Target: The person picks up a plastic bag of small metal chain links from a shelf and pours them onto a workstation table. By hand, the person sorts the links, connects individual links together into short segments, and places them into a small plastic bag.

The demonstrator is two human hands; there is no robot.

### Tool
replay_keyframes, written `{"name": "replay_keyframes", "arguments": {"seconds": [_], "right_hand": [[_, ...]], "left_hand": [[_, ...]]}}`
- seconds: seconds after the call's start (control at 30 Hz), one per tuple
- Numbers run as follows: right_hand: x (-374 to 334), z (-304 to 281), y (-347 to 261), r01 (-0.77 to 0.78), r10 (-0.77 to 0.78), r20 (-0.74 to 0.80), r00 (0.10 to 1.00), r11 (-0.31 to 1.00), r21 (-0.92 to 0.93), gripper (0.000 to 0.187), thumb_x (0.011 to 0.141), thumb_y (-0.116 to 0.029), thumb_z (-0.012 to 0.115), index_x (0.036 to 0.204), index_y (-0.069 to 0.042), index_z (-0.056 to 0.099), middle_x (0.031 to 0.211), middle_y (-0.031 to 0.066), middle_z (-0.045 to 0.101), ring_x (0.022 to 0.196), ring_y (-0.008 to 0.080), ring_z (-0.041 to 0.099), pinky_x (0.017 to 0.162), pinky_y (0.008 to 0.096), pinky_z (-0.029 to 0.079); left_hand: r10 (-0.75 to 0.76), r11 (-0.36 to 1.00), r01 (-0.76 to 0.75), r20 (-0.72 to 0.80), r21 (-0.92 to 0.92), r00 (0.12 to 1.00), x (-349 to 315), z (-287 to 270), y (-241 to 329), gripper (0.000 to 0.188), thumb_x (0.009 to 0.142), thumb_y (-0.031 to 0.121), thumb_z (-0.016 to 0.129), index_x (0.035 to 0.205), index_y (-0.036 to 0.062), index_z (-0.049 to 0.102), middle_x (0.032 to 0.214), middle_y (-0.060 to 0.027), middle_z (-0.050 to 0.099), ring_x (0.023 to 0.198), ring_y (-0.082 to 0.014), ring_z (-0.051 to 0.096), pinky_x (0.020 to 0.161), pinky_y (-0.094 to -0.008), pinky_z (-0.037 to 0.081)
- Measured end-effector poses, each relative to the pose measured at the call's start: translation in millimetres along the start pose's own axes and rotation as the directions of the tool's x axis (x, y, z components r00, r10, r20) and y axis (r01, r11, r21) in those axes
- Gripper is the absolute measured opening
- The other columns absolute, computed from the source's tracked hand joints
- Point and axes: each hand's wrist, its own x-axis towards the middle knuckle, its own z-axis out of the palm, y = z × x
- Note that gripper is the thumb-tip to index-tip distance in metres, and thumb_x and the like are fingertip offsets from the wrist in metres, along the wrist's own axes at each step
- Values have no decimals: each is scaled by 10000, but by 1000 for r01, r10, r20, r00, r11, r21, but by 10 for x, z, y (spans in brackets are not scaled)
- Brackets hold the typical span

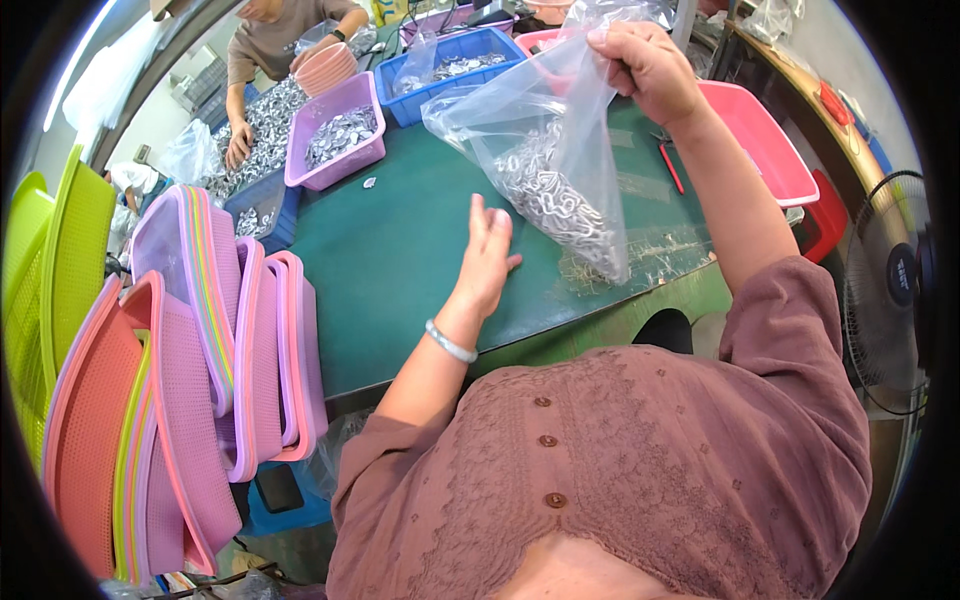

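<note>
Below pinching right fingers [620, 48] — the bag [548, 172] slants.

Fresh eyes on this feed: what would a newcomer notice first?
First, the clear bag of silvery pieces at the green table, its upper end held by the right hand, the left hand open beside it. Next, the nested pink, purple and green baskets crowding the picture's left side.

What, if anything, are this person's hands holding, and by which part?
The right hand holds a clear plastic bag of small metal pieces by its upper corner. The left hand is open and holds nothing.
</note>
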Motion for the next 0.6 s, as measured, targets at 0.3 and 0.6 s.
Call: {"name": "replay_keyframes", "arguments": {"seconds": [0.3,0.6], "right_hand": [[611,-75,-219,165,-158,75,985,980,-108,193,806,-137,554,637,-63,610,518,-18,460,401,65,341,386,247,231],[1236,-101,-639,282,-247,137,959,816,-504,185,739,-101,591,561,-57,567,509,19,486,405,102,400,372,277,279]], "left_hand": [[-41,883,12,-52,-469,998,693,32,118,940,854,635,449,1413,271,-213,1514,-118,-25,1352,-457,59,969,-676,259],[-141,805,154,67,-573,988,715,146,-12,878,845,659,428,1444,224,-44,1500,-176,-34,1359,-465,4,981,-668,286]]}}
